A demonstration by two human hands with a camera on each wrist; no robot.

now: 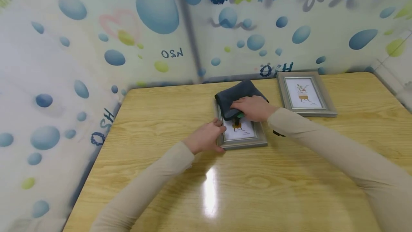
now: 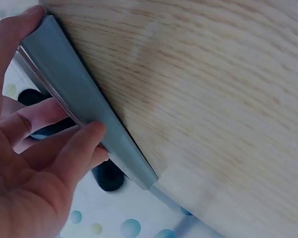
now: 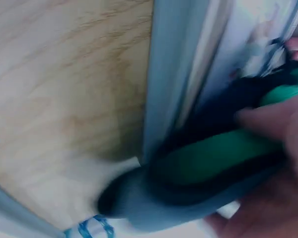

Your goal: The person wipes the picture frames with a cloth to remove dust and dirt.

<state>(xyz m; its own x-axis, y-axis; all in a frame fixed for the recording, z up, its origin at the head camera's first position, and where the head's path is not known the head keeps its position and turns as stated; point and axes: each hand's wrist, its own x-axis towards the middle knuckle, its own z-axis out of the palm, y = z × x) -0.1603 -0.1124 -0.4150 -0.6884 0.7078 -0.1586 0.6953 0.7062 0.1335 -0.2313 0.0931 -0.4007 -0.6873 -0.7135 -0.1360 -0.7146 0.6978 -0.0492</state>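
Observation:
A silver-grey picture frame (image 1: 244, 143) lies flat on the wooden table, its white print of a potted plant partly covered. My left hand (image 1: 207, 136) holds this frame by its left side. In the left wrist view, the thumb and fingers (image 2: 92, 136) spread along the rim (image 2: 84, 94), some bent over it. My right hand (image 1: 255, 108) grips a folded dark grey cloth (image 1: 238, 94) against the upper part of the frame. The right wrist view is blurred, but the cloth's green inner side (image 3: 208, 158) shows between its dark edges.
A second silver-grey picture frame (image 1: 328, 108) with a similar plant print lies to the right, near the table's back edge. The wooden table (image 1: 154, 117) meets a wall (image 1: 154, 60) with blue and green dots behind and on the left. A small black piece (image 1: 278, 133) shows below the right sleeve.

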